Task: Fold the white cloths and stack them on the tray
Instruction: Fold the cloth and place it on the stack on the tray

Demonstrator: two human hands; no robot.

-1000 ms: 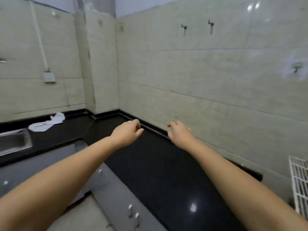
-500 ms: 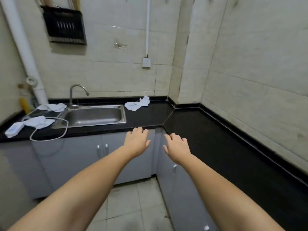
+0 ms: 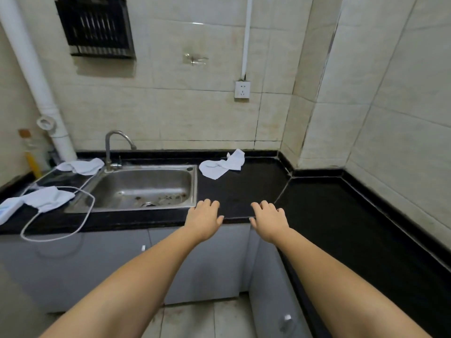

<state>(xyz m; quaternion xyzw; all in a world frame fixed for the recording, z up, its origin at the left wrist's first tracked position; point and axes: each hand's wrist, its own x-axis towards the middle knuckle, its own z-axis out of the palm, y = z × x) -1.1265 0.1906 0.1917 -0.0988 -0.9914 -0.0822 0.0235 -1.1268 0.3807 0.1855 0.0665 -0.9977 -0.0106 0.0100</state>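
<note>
Hands reach forward over the front edge of the black counter, both empty. The left hand and the right hand hover side by side with fingers spread and relaxed, palms down, holding nothing; whether the fingertips touch the stone cannot be told. Their stance suggests a reach toward the nearest crumpled white cloth, which lies at about 12 o'clock from the hands, near the back wall and just right of the steel sink.

A second white cloth sits at roughly 10 o'clock, behind the sink's left corner beside the faucet. A third cloth lies farther out toward 9 o'clock, draped near a white cable loop that hangs over the counter edge. All three are loose and unfolded, so the folding appears not yet begun.

No tray shows in this view, so the stacking spot cannot be placed. The open stretch of counter between the hands and the nearest cloth looks a likely surface for flattening it, which may be why both hands approach together. A wall socket sits above, at 12 o'clock.
</note>
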